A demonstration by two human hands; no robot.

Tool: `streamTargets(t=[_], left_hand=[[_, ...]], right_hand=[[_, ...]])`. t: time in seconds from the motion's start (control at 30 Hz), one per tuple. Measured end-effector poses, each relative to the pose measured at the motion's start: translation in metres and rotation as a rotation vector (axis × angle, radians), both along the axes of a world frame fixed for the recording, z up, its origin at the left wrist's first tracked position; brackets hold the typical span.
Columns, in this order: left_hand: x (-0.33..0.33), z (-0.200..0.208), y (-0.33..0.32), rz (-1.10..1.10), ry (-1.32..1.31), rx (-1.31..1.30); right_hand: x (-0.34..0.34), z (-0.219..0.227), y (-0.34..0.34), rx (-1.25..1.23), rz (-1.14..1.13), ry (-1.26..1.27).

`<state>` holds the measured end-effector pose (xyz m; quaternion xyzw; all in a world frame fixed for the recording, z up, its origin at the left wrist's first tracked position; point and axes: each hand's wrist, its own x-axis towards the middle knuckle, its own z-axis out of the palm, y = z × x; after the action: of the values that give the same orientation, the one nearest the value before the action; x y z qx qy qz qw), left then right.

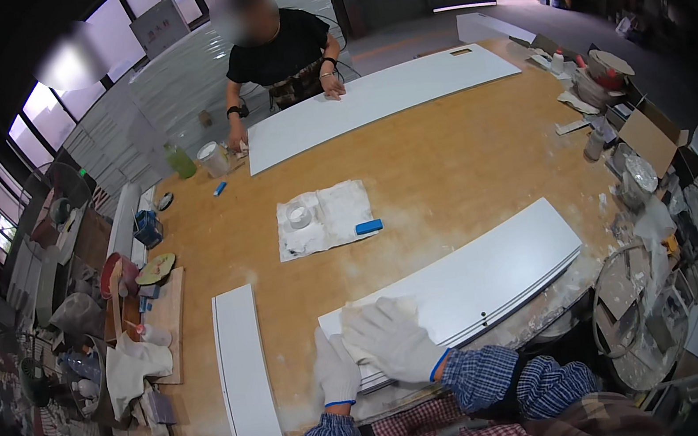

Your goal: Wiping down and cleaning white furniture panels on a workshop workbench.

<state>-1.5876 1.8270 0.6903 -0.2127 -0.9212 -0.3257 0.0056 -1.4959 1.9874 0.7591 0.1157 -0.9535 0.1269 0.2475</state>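
Note:
A white panel with grooves along its near edge lies at the table's front, angled up to the right. My right hand, in a white knitted glove with a blue cuff, presses a cream cloth onto the panel's left part. Its fingers reach leftward over the cloth and hold it against the surface. Close beside it, my left hand, gloved the same way, grips the panel's left end. Part of its fingers is hard to make out. Left of my hands, a narrow white strip panel overhangs the table's near edge.
Mid-table, a white sheet bears a small round tub and a blue block. Across the table, a person touches a long white panel. Bowls, bottles and scraps crowd both sides; a round bin stands at right.

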Motion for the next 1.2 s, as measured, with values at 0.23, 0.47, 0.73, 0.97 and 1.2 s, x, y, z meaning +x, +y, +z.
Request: streamTargets(t=[0.23,0.47,0.73,0.97,1.2], left_hand=[[0.011,0.033,-0.004,0.128,-0.164,-0.005],[0.007,0.031,0.005,0.067,-0.171,-0.105],[0.005,0.045,0.009,0.033,-0.176,0.047],[0.000,0.033,-0.005,-0.042,-0.129,0.062],[0.008,0.043,-0.001,0.017,-0.383,0.246]], right_hand=[[0.072,0.033,0.079,0.064,-0.120,-0.228],[0.156,-0.030,0.270,0.083,-0.956,-0.083],[0.051,-0.010,0.072,0.052,-0.265,-0.007],[0.113,-0.003,0.198,0.175,-0.534,-0.065],[0.091,-0.033,0.240,0.222,-0.779,-0.075]])
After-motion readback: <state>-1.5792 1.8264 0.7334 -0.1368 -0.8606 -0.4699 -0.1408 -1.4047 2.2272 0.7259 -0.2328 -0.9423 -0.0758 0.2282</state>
